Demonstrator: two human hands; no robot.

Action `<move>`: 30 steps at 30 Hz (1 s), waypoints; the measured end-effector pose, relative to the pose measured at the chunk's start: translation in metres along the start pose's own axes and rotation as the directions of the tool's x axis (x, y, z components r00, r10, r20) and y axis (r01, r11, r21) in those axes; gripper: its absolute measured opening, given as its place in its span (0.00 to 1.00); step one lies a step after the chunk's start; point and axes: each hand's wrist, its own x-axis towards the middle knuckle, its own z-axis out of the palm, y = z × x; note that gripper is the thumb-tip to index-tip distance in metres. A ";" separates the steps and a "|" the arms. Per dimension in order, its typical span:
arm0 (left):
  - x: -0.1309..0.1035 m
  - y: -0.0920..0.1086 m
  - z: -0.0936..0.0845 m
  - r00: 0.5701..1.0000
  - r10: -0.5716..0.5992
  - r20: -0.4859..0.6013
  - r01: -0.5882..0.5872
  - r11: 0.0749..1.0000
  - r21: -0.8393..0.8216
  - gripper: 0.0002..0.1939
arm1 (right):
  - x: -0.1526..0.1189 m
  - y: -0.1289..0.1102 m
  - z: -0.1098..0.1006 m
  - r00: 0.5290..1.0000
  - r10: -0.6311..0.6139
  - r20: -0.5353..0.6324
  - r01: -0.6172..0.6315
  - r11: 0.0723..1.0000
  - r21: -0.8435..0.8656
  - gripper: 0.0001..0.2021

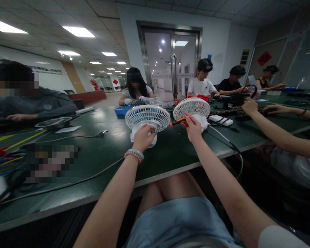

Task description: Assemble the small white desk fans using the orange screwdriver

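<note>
In the head view, my left hand (144, 137) is in front of the left white fan (147, 117), its fingers closed around a small teal piece (154, 131) that is too small to name. It overlaps the fan's white base, and whether it also touches the fan I cannot tell. My right hand (193, 127) grips an orange and black screwdriver (178, 121), whose orange and black end points left toward the left fan's guard. Behind that hand stands a second white fan (192, 107), tilted, with a white cable (223, 135) running from its base.
A blue tray (122, 110) and a red tray (202, 97) lie farther back. A white block wrapped in black cord (220, 120) sits right of the fans. Several people work around the green table (167, 151); one person's arms (279, 127) reach in from the right. Cables cross the left side.
</note>
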 end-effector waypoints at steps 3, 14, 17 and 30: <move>0.000 -0.001 0.001 1.000 0.003 -0.006 -0.003 1.000 -0.005 0.10 | -0.001 -0.004 0.002 0.999 0.037 -0.012 -0.035 0.990 0.139 0.13; -0.001 -0.001 0.001 0.999 0.024 -0.026 -0.023 1.000 0.003 0.10 | -0.005 -0.019 0.001 0.965 0.216 0.148 -0.253 0.919 0.304 0.09; -0.001 0.000 0.000 0.999 0.023 -0.022 -0.023 1.000 0.015 0.10 | -0.006 -0.017 0.001 0.965 0.212 0.153 -0.251 0.914 0.320 0.06; 0.000 -0.002 0.001 1.000 0.024 -0.015 -0.024 1.000 0.008 0.10 | -0.002 -0.018 -0.002 0.933 0.322 0.160 -0.360 0.837 0.412 0.03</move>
